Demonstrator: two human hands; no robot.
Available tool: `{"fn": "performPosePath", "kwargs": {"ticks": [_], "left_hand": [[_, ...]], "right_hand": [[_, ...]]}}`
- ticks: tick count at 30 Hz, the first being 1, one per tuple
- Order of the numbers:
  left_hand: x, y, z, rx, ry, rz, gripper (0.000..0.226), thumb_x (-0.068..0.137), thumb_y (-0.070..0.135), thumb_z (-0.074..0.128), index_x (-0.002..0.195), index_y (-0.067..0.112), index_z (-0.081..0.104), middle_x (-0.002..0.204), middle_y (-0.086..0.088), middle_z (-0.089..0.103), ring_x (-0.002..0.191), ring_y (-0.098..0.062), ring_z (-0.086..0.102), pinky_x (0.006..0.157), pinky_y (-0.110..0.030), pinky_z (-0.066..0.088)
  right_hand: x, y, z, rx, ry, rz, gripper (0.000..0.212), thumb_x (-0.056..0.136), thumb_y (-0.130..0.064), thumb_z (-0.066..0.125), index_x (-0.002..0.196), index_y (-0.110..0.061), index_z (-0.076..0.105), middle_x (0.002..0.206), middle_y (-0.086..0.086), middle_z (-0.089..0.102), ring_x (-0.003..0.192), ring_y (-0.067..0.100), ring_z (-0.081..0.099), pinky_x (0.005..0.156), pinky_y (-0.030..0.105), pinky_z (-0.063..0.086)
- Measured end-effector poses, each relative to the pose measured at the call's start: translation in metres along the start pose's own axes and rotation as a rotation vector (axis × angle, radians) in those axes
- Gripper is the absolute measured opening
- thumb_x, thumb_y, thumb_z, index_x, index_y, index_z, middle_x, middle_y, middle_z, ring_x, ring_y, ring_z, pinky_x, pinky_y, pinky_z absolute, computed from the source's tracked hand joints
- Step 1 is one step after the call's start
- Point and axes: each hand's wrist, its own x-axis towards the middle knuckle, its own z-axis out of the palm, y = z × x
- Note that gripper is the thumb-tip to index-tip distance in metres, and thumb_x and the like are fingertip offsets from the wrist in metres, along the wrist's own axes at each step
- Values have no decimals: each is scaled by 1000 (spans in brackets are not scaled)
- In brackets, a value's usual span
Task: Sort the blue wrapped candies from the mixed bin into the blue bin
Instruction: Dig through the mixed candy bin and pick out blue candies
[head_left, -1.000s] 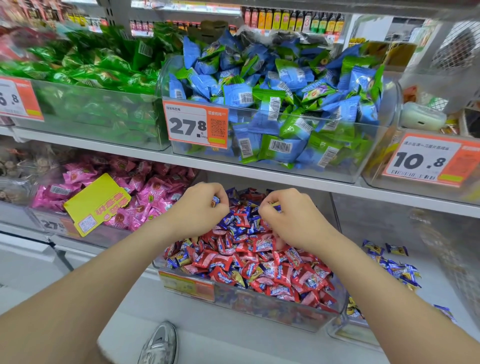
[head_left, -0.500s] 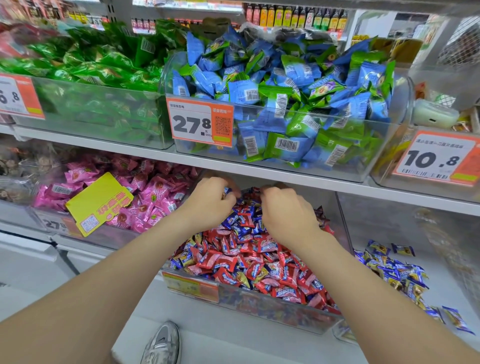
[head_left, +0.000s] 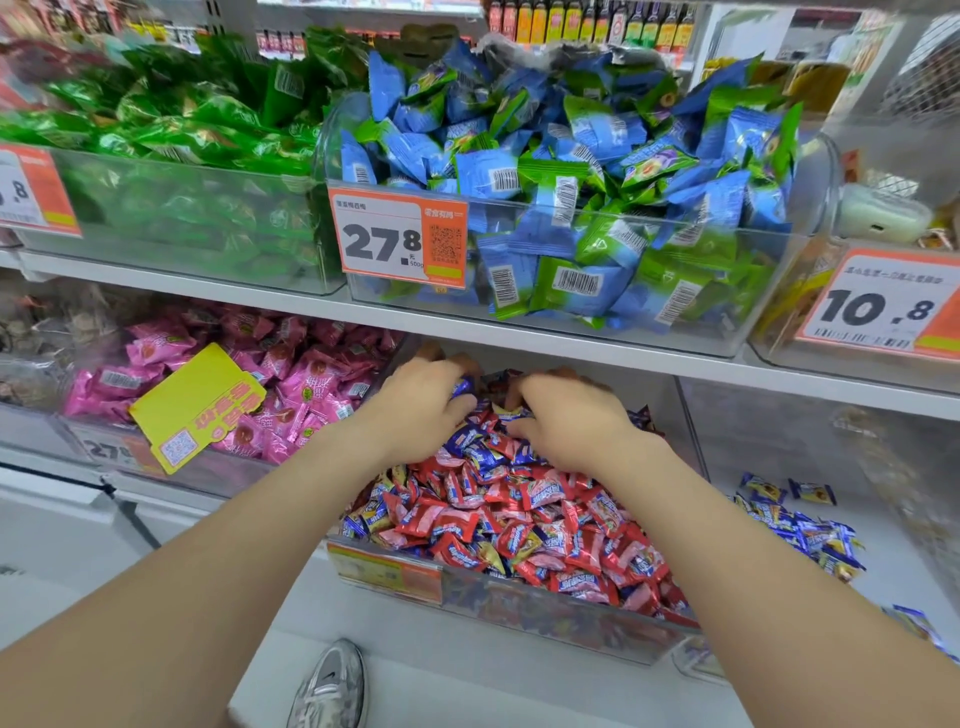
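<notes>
The mixed bin (head_left: 519, 613), a clear box on the lower shelf, is heaped with red and blue wrapped candies (head_left: 519, 530). Both hands reach deep into its back, under the upper shelf. My left hand (head_left: 421, 410) has curled fingers around blue wrapped candies (head_left: 462, 387). My right hand (head_left: 566, 421) digs into the pile with bent fingers; what it holds is hidden. To the right, the blue bin (head_left: 883, 587) holds several blue candies (head_left: 810, 535) on its white floor.
A pink candy bin (head_left: 218, 467) with a yellow tag (head_left: 200, 408) stands to the left. The upper shelf edge (head_left: 571, 348) hangs just over my hands, carrying bins of green packs (head_left: 171, 218) and blue-green packs (head_left: 571, 260). A shoe (head_left: 330, 686) shows below.
Both hands have pushed farther back into the mixed bin, under the upper shelf. The view has shifted left, so more of the blue bin shows at right.
</notes>
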Motion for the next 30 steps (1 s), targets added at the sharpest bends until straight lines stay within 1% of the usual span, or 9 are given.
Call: {"fn": "performPosePath", "kwargs": {"ticks": [2, 5, 9, 12, 16, 19, 21, 25, 30], "left_hand": [[1, -1, 4, 6, -54, -9, 52, 94, 62, 42, 142, 43, 51, 120, -8, 65, 112, -36, 60, 99, -51, 52], [5, -3, 11, 19, -111, -45, 59, 87, 69, 38, 138, 45, 54, 135, -9, 63, 125, -37, 57, 102, -53, 51], [8, 9, 4, 36, -107, -89, 32, 96, 49, 59, 121, 33, 72, 111, -10, 72, 104, -35, 66, 89, -48, 57], [7, 18, -1, -22, -27, -85, 39, 91, 45, 46, 104, 23, 75, 93, -9, 73, 87, -33, 66, 77, -44, 57], [1, 27, -6, -52, 157, -90, 41, 90, 39, 45, 64, 8, 49, 54, -9, 48, 51, -27, 44, 51, -35, 35], [-6, 26, -11, 45, 210, -79, 46, 92, 43, 48, 60, 9, 47, 51, -8, 45, 49, -28, 44, 50, -33, 40], [-10, 21, -11, 107, 169, -44, 53, 98, 49, 55, 60, 13, 48, 53, -7, 48, 53, -28, 47, 51, -36, 40], [-14, 15, -15, 78, 82, 3, 41, 97, 45, 67, 75, 12, 54, 71, -5, 54, 66, -27, 52, 61, -37, 40], [-27, 19, -28, 44, 18, -23, 5, 99, 31, 71, 96, 27, 69, 111, 2, 70, 100, -22, 66, 88, -44, 54]], "right_hand": [[-2, 3, -1, 1, 34, 8, 25, 105, -47, 56, 110, -23, 55, 111, 6, 62, 105, 34, 63, 85, 43, 54], [-8, 8, -3, 51, 123, -5, 27, 107, -47, 52, 102, -21, 53, 102, 6, 65, 100, 35, 64, 80, 42, 53], [-17, 16, -5, 125, 193, -28, 29, 108, -47, 50, 111, -21, 62, 88, 1, 64, 92, 35, 65, 72, 42, 50], [-26, 21, -8, 204, 238, -98, 25, 108, -38, 51, 110, -21, 69, 90, 3, 70, 96, 36, 67, 76, 44, 53], [-36, 30, -6, 218, 229, -141, 27, 107, -32, 57, 128, -23, 72, 102, 6, 77, 108, 35, 67, 82, 39, 50], [-40, 38, -5, 226, 209, -138, 29, 107, -32, 59, 131, -21, 70, 70, -12, 58, 97, 32, 64, 76, 36, 42], [-42, 43, -5, 218, 196, -138, 28, 107, -32, 59, 131, -23, 70, 74, -9, 60, 98, 31, 61, 79, 39, 45], [-46, 43, -5, 174, 111, -106, 33, 107, -34, 57, 136, -20, 67, 130, 5, 70, 127, 34, 54, 98, 41, 45], [-47, 30, 0, 136, 34, -111, 32, 108, -29, 55, 137, -17, 63, 125, 12, 67, 121, 34, 57, 95, 42, 50]]}}
